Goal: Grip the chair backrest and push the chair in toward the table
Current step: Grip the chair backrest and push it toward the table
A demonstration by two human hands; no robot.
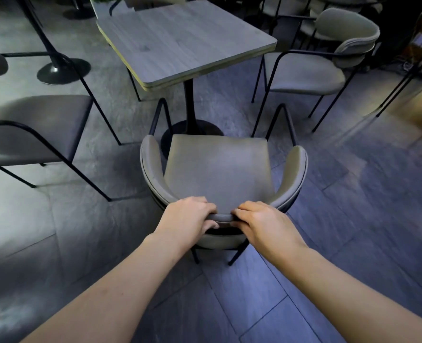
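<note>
A grey padded chair (218, 167) with thin black metal legs stands directly in front of me, its seat facing a square grey wood-grain table (180, 40) on a black pedestal. The curved backrest (153, 164) wraps around the seat toward me. My left hand (188, 216) and my right hand (262, 222) both clasp the top middle of the backrest, fingers curled over its rim, thumbs behind. The chair's front edge sits just short of the table's round base; the seat lies outside the tabletop's near edge.
Another grey chair (311, 70) stands at the table's right side. A dark-seated chair (36, 127) is on the left, near a second pedestal base (61, 70). More chairs crowd the far right. The floor is grey stone tile.
</note>
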